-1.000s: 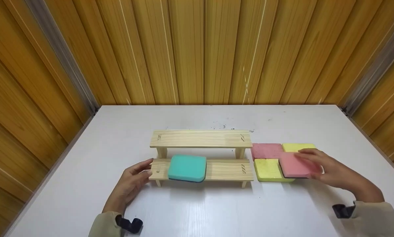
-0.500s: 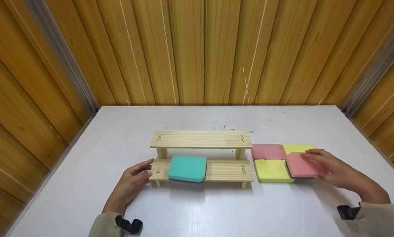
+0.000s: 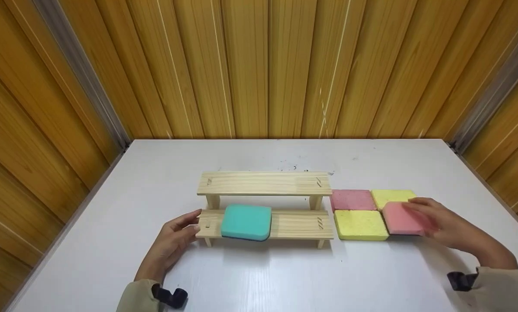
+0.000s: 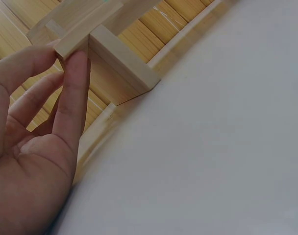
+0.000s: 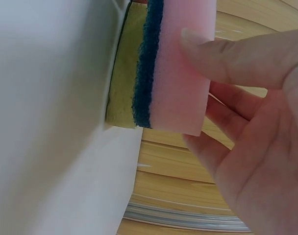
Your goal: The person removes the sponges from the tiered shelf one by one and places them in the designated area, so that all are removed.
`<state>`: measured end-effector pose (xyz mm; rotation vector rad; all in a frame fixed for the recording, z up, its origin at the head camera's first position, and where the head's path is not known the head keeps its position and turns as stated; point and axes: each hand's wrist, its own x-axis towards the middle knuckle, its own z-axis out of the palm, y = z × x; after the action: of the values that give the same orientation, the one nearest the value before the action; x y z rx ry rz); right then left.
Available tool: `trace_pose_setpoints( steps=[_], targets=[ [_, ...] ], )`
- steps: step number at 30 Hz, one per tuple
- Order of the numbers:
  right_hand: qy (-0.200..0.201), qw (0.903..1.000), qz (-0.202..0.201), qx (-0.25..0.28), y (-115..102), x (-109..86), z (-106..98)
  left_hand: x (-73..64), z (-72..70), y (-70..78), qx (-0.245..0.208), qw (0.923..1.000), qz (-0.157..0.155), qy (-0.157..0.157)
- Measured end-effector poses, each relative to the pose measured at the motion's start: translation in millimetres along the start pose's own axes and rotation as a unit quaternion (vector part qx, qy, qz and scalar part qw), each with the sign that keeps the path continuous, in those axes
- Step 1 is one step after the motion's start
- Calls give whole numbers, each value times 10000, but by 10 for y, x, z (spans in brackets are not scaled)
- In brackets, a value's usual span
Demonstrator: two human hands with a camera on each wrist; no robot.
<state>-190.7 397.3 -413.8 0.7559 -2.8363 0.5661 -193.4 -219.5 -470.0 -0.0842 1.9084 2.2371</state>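
Note:
A two-tier wooden stand [image 3: 300, 223] stands mid-table in the head view. My left hand [image 3: 176, 238] pinches the left end of its lower board, thumb and fingertips on the wood [image 4: 80, 36] in the left wrist view. On that board lies a turquoise sponge [image 3: 246, 222] with a dark underside. To the right of the stand, my right hand [image 3: 458, 229] holds a pink scrub sponge [image 3: 402, 218] by its edges. The right wrist view shows its dark blue scouring layer [image 5: 148, 63] facing down, close over a yellow sponge [image 5: 123, 73].
Flat on the white table [image 3: 285, 277] lie a faded pink sponge [image 3: 352, 199], a front yellow sponge [image 3: 360, 225] and a back yellow sponge [image 3: 393, 197], right of the stand. The stand's upper board [image 3: 263, 183] is behind the lower one. Wood-patterned walls [image 3: 285, 69] enclose the table.
My right hand has moved to the right with the pink scrub sponge, uncovering more of the front yellow sponge. My left hand and the stand have stayed put.

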Motion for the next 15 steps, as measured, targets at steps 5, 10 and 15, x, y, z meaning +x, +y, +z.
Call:
trace_pose_setpoints(
  steps=[5, 10, 15],
  targets=[
    [62, 10000, -44, 63, 46, -20, 8, -1, -2, -1, -23, 10000, 35, -33],
    [-221, 9992, 300, 158, 43, -25, 5, -3, -7, 2, -64, 9999, 60, -92],
    [-415, 9975, 512, 260, 48, -38, 4, -5, -6, 1, -126, 9999, 43, -73]
  ],
)
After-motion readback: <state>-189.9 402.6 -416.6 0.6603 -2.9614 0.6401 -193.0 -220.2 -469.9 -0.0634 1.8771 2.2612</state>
